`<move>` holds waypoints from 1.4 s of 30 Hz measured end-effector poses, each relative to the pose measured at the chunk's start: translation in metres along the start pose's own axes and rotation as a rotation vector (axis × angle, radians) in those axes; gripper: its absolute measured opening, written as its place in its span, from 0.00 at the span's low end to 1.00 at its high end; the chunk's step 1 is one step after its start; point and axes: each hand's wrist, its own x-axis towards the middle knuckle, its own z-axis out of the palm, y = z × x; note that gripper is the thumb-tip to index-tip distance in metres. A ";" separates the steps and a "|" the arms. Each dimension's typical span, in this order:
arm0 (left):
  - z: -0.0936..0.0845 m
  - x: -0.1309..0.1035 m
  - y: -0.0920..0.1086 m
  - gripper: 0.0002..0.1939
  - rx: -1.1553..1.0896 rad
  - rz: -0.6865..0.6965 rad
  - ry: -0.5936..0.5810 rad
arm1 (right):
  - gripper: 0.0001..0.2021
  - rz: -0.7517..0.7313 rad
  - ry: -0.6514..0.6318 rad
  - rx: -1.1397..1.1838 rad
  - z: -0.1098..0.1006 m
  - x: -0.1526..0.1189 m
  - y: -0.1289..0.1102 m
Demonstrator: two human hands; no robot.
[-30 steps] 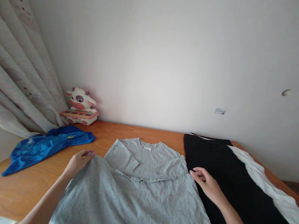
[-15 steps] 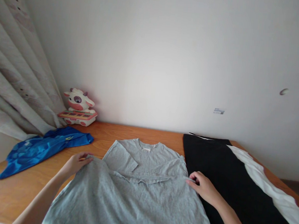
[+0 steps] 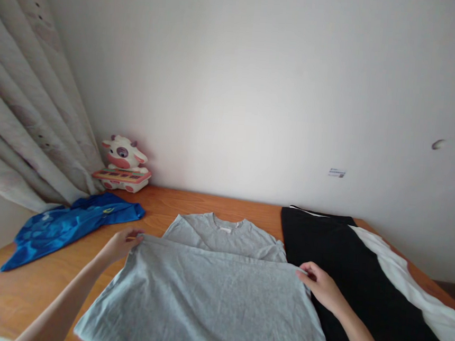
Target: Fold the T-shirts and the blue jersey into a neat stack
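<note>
A grey T-shirt (image 3: 216,297) lies across the wooden table, its collar toward the wall and its lower part lifted over the chest in a straight, taut edge. My left hand (image 3: 126,240) pinches the left end of that edge. At the right end, my right hand (image 3: 317,281) grips the other corner between thumb and fingers, close beside a black garment. The sleeves are mostly hidden under the raised cloth.
Black clothing with a white side panel (image 3: 361,278) covers the table's right side. A blue garment (image 3: 71,226) lies at the left, before a cow-shaped toy keyboard (image 3: 123,169) and a curtain (image 3: 23,94). The wooden table (image 3: 193,202) meets a pale wall.
The sagging edge between my hands is now pulled straight, covering the sleeve that showed before. My right hand has moved slightly right, and the view has shifted a little.
</note>
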 end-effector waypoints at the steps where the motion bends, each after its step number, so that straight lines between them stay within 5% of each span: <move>1: 0.005 0.001 -0.004 0.33 0.027 0.002 -0.020 | 0.17 -0.013 -0.024 0.009 0.001 0.000 0.003; 7: 0.023 0.000 -0.008 0.27 0.192 0.054 -0.023 | 0.21 0.045 -0.053 0.120 0.004 0.003 -0.004; 10: 0.023 0.001 0.003 0.27 0.138 0.009 -0.015 | 0.22 0.097 0.044 0.199 0.005 0.003 -0.012; 14: 0.008 -0.006 0.013 0.31 -0.097 0.003 -0.021 | 0.25 0.087 0.192 0.298 0.001 -0.006 -0.012; 18: -0.021 -0.023 0.003 0.37 -0.356 -0.015 -0.039 | 0.24 -0.002 0.125 0.265 -0.010 -0.026 -0.001; 24: -0.042 -0.037 -0.019 0.32 -0.051 0.077 -0.275 | 0.17 -0.213 -0.043 -0.028 -0.013 -0.049 0.008; 31: -0.033 -0.046 0.003 0.19 0.371 0.313 -0.374 | 0.09 -0.393 -0.122 -0.315 -0.011 -0.061 -0.011; 35: -0.039 -0.042 0.010 0.18 0.421 0.270 -0.441 | 0.13 -0.353 -0.138 -0.254 -0.019 -0.061 -0.018; 42: -0.038 -0.014 0.019 0.22 0.543 0.146 -0.135 | 0.22 -0.140 -0.161 -0.128 -0.024 -0.031 -0.026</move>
